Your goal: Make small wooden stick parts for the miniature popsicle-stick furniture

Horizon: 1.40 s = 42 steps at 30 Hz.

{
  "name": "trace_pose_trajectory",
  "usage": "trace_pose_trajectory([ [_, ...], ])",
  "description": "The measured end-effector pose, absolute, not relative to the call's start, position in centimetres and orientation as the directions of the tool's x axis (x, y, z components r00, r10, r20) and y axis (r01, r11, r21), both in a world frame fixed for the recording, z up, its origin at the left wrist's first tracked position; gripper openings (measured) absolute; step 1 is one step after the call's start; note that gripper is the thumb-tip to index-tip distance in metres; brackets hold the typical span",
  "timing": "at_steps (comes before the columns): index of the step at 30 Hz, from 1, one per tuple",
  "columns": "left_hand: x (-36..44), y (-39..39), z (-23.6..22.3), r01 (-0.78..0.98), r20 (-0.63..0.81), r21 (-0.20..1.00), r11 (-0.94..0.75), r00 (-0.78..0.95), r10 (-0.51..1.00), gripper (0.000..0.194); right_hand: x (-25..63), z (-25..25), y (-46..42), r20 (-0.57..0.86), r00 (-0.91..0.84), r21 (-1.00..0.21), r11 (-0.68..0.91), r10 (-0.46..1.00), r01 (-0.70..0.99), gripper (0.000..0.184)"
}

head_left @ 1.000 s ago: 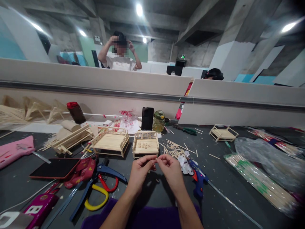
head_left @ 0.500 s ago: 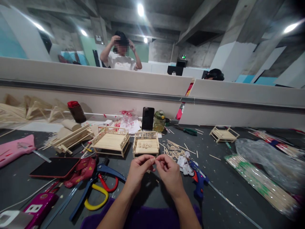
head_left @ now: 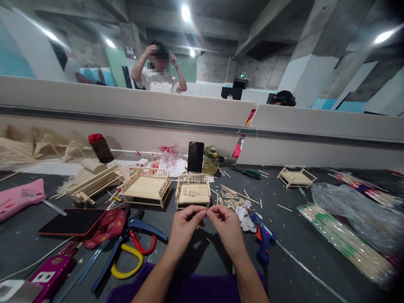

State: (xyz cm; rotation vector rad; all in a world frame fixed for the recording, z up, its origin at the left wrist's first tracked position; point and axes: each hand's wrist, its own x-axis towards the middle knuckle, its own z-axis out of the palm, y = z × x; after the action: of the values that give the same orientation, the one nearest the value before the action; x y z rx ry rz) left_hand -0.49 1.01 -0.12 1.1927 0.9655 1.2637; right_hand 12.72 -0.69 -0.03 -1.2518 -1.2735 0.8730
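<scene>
My left hand and my right hand meet at the fingertips over the front of the desk. Both are closed in a pinch, thumb against forefinger, around something too small to make out. Just beyond them stands a small wooden stick bed frame with several tiny pale pieces lying on its slats. To its left is a wider stick frame with railings. Short cut sticks lie in a loose pile right of the nearer frame. A blue glue gun rests to the right of my right hand.
Blue cutters and scissors with a yellow handle lie at left, near a dark tablet. A phone stands upright behind. Bagged sticks and another stick frame are at right. A person is beyond the partition.
My fingertips stay together, with the right hand's fingers shifted very slightly. The objects on the desk have not moved.
</scene>
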Motion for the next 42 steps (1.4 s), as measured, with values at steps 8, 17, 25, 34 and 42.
trace_pose_trajectory([
  [8, -0.6, 1.0, 0.0, -0.183, 0.108, 0.979, -0.092, 0.078, 0.991, 0.016, 12.8, 0.4, -0.6, 0.152, 0.12, -0.987, 0.145, 0.981, 0.071, 0.02],
  [17, -0.4, 1.2, -0.8, -0.322, -0.01, 0.945, 0.052, 0.132, 0.991, 0.017, 12.5, 0.1, -0.7, 0.127, 0.132, -0.992, 0.124, 0.983, 0.035, 0.02],
  [25, -0.4, 1.1, -0.5, -0.116, 0.178, 0.98, -0.163, 0.131, 0.975, 0.013, 12.8, 0.2, -0.7, 0.116, 0.116, -0.993, 0.112, 0.986, 0.042, 0.017],
  [34, -0.3, 0.9, -0.7, -0.043, 0.245, 0.969, -0.242, 0.135, 0.96, 0.01, 12.7, 0.1, -0.7, 0.096, 0.113, -0.995, 0.097, 0.989, -0.004, 0.016],
  [42, 0.0, 1.1, -1.1, -0.328, 0.035, 0.945, 0.0, 0.101, 0.994, 0.014, 12.3, 0.2, -1.0, -0.025, 0.061, -0.977, -0.011, 0.998, -0.213, 0.027],
])
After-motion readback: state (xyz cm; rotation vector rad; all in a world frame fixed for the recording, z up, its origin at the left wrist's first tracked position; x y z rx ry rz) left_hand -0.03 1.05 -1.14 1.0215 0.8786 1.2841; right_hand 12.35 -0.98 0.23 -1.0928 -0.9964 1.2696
